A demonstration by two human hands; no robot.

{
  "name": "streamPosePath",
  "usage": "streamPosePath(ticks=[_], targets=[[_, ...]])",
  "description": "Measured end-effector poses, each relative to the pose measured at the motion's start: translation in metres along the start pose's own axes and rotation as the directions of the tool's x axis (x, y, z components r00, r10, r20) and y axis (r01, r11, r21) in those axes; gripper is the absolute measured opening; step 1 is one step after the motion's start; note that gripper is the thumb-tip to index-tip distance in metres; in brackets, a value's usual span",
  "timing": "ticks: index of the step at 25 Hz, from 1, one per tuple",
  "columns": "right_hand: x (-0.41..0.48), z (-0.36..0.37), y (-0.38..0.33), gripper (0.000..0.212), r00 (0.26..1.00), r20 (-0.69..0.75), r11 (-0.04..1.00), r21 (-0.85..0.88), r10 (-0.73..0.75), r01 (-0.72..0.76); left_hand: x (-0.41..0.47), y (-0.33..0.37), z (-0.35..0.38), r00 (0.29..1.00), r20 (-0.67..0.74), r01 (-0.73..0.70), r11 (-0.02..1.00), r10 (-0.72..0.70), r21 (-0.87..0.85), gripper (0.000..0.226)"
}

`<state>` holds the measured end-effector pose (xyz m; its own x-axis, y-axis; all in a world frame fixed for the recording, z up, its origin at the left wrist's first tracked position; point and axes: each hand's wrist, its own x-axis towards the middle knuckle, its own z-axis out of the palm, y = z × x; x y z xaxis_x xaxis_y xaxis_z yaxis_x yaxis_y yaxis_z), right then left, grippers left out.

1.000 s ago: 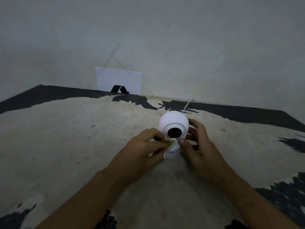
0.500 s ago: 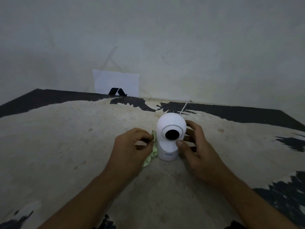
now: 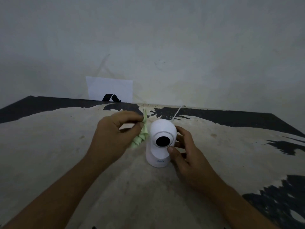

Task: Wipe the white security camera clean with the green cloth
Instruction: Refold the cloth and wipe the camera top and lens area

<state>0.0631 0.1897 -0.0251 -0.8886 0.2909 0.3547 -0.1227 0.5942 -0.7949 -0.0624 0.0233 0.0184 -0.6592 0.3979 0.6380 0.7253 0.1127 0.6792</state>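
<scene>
Our left hand (image 3: 113,136), pinching the green cloth (image 3: 141,134), has climbed from base to the camera (image 3: 160,142) head's 9 o'clock side; contact looks likely. Right hand (image 3: 183,151) grips it steady.

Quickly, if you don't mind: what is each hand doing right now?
Left hand: closed, pinching the green cloth beside the white security camera.
Right hand: gripping the camera's side, thumb in front.

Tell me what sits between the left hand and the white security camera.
In the head view, the bunched green cloth, pinched by the left hand, hangs between it and the camera dome's side.
</scene>
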Motion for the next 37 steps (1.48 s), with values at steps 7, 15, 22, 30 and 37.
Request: streamPosePath(ticks=[7, 15, 22, 30, 37], targets=[[0.001, 0.001, 0.001, 0.051, 1.0, -0.01, 1.0, -0.002, -0.004, 0.004, 0.033, 0.006, 0.001, 0.903, 0.32, -0.363, 0.909, 0.288, 0.205, 0.024], [-0.002, -0.001, -0.005, 0.052, 1.0, 0.003, 1.0, -0.009, 0.019, -0.019, -0.017, -0.003, -0.015, 0.969, 0.084, 0.231, 0.973, -0.23, 0.005, 0.017], [-0.013, -0.016, -0.038, 0.041, 0.906, -0.416, 0.996, -0.075, -0.082, 0.055, -0.056, 0.05, -0.021, 0.976, 0.027, 0.219, 0.966, -0.218, -0.135, 0.026], [-0.064, -0.042, -0.062, 0.025, 0.988, 0.018, 0.915, 0.375, 0.154, -0.15, -0.076, 0.097, 0.026, 0.955, 0.218, 0.273, 0.886, -0.201, -0.376, 0.017], [-0.084, -0.092, -0.026, 0.01, 0.935, -0.002, 0.813, 0.494, 0.354, -0.307, -0.075, 0.102, 0.087, 0.925, 0.358, 0.245, 0.917, -0.124, -0.316, 0.022]])
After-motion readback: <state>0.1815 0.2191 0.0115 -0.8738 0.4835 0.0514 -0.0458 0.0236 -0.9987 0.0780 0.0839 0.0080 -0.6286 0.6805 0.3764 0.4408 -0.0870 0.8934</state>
